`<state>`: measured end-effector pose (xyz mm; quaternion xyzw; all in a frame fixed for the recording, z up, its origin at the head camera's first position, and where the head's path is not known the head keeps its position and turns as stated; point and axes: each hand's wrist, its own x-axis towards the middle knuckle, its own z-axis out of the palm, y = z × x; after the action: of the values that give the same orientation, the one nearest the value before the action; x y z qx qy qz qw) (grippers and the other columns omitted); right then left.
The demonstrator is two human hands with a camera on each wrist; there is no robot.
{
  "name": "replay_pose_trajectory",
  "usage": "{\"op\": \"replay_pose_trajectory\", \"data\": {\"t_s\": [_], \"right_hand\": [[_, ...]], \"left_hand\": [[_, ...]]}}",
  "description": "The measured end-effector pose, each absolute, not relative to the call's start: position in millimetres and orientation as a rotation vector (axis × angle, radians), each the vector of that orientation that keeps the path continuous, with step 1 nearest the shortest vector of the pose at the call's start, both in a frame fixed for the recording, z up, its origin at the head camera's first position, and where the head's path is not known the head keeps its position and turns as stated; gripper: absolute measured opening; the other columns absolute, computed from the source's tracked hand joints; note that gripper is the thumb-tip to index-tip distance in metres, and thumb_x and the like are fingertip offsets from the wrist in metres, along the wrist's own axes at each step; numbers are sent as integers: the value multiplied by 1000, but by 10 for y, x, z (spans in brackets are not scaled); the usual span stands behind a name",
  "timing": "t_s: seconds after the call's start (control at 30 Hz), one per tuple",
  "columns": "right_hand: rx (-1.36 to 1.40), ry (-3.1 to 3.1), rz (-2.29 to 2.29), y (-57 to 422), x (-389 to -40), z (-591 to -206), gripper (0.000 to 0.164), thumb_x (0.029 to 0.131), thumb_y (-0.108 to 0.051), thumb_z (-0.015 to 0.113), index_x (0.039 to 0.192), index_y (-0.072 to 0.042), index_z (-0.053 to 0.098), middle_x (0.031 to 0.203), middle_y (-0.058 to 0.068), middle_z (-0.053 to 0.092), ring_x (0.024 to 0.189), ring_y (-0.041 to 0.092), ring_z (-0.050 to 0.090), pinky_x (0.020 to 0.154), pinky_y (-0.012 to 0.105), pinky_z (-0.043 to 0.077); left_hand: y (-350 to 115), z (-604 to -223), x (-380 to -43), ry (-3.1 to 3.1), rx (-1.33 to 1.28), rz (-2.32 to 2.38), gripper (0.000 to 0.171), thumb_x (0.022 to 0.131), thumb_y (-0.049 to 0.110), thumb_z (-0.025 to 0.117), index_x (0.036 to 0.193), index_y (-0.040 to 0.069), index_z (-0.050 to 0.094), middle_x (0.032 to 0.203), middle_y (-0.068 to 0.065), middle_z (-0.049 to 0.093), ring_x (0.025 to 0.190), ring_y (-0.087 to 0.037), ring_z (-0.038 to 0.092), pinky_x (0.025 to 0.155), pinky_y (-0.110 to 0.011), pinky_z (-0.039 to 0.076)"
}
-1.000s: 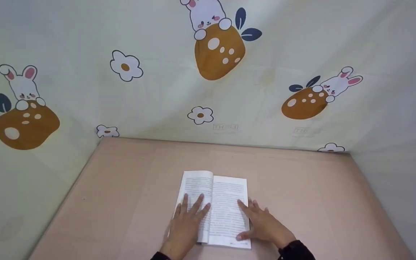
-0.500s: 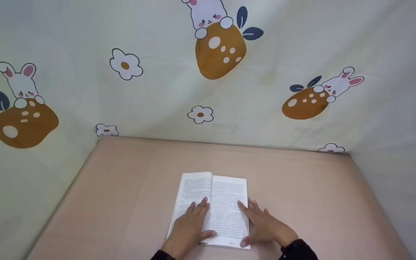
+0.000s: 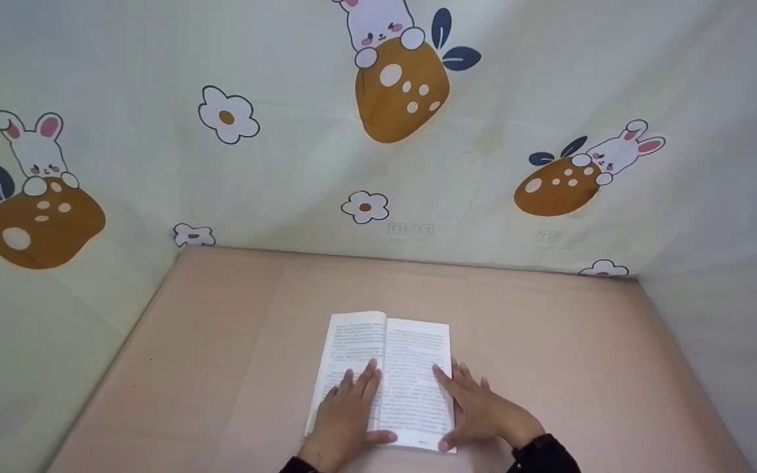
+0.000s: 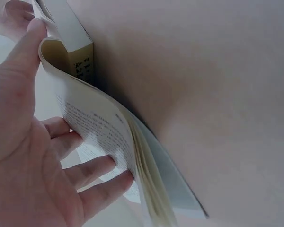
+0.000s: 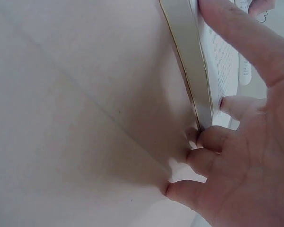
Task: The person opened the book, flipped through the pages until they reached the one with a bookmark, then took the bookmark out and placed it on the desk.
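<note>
An open book (image 3: 414, 361) lies on the table, its printed pages facing up. My left hand (image 3: 344, 410) rests on the left page with the fingers extended toward the gutter, and its thumb reaches across to the foot of the right page. In the left wrist view, the left pages (image 4: 92, 111) curve up from the spine and the fingertips press on them. My right hand (image 3: 487, 410) is at the book's right edge, thumb and index finger on the page margin. The right wrist view shows its other fingers (image 5: 187, 194) down beside the page block (image 5: 191, 61), touching the table.
The table (image 3: 253, 315) has a plain pinkish-beige covering. Fabric walls (image 3: 286, 171) printed with rabbits and flowers rise at its back and both sides. Dark sleeves (image 3: 543, 454) show at the wrists.
My left hand has drawn its spread fingers together on the left page, and its thumb has swung out over the gutter to the right page. The right thumb has slid slightly down the margin.
</note>
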<state>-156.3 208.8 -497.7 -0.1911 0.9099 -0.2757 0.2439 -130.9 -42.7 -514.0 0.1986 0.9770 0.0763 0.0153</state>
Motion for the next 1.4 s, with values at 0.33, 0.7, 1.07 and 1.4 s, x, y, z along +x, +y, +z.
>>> {"op": "replay_pose_trajectory", "data": {"t_s": [0.33,0.7,1.07,1.4], "right_hand": [[-525,2504,-748,2084,-1550,-4982,116,62,-51,79,149,-7,16,150,34,1,139,49,2,106,68,1],[-508,2591,-748,2026,-1531,-5028,109,63,-54,76,146,-6,25,148,35,11,137,51,10,104,71,8],[-496,2770,-658,1942,-1520,-5088,95,67,-51,76,137,-1,35,141,36,31,130,51,30,97,72,24],[-521,2873,-670,1937,-1527,-5112,111,73,-61,65,145,7,14,135,33,42,123,49,42,93,70,32]], "left_hand": [[-442,-5108,-1323,2924,575,395,99,68,63,65,143,5,34,152,-10,30,131,-42,37,98,-55,41],[-424,-5120,-1321,2871,583,493,115,60,73,65,143,0,30,152,-17,25,130,-50,32,98,-62,37],[-320,-5202,-1276,3011,592,404,119,56,76,66,138,-4,35,148,-22,30,125,-54,36,91,-64,41],[-274,-5220,-1262,3043,584,371,114,62,77,59,140,0,32,146,-26,31,120,-58,38,88,-66,41]]}}
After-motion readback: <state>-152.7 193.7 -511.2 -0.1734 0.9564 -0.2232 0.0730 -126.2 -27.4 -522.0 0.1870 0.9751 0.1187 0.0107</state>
